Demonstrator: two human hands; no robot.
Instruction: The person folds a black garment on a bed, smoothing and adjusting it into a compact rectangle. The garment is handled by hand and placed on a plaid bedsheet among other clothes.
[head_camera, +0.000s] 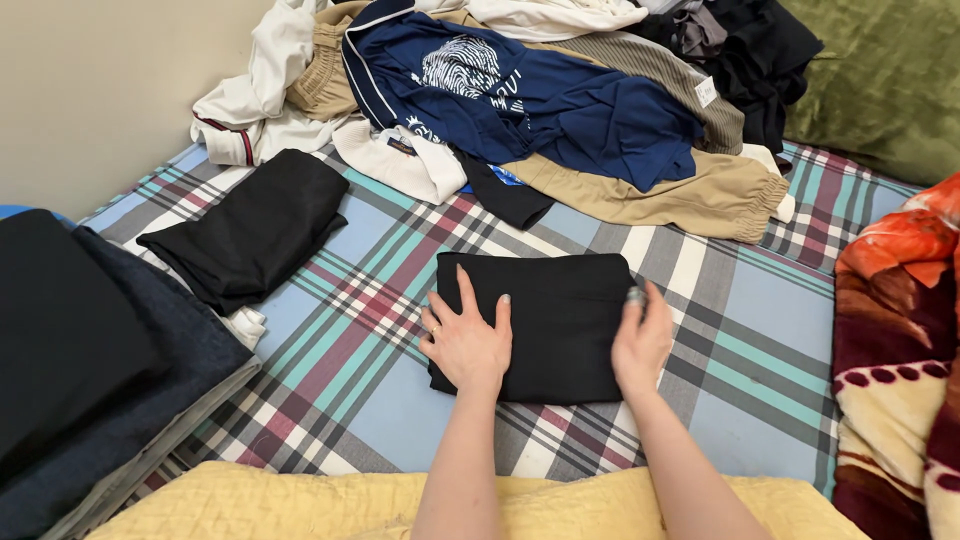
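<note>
A folded black garment (560, 300) lies flat on the plaid bedsheet (370, 300) in the middle of the view. My left hand (468, 340) rests palm down on its left part, fingers spread. On the garment's right edge sits my right hand (640, 345), slightly blurred, its fingers bent over the cloth. Neither hand grips anything. Both forearms reach in from the bottom edge.
A heap of unfolded clothes (540, 100) with a navy shirt and tan trousers fills the far side. Another folded black garment (255, 230) lies at left, beside a stack of dark folded clothes (90, 370). A patterned blanket (895, 340) sits right, a yellow quilt (300, 505) near me.
</note>
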